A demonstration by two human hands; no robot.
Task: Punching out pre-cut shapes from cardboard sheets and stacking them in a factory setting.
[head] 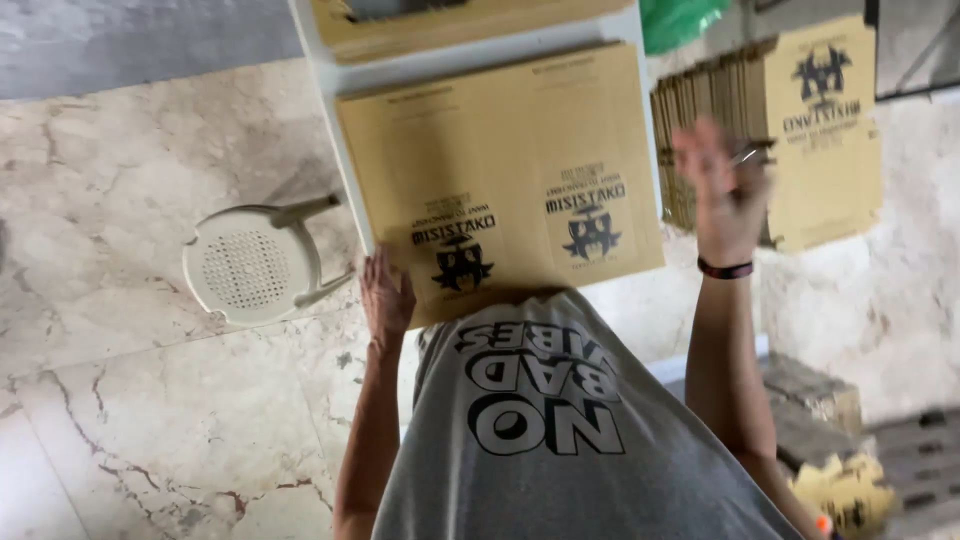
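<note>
A flat brown cardboard box (pixel 500 170) with black printed emblems lies on a white table (pixel 335 110) in front of me. My left hand (pixel 385 295) rests on its near left corner, fingers spread along the edge. My right hand (pixel 722 195) is raised to the right of the table, blurred, fingers apart, a dark band on its wrist; whether it holds anything I cannot make out. Just behind it stands a stack of folded brown cardboard boxes (pixel 800 130), upright on edge. My grey printed shirt fills the bottom middle.
A white plastic stool (pixel 250 265) stands on the marble floor (pixel 130 400) left of the table. More cardboard (pixel 450 25) lies at the table's far end, next to something green (pixel 680 20). Concrete blocks (pixel 815 400) and crumpled yellow paper (pixel 850 495) sit at lower right.
</note>
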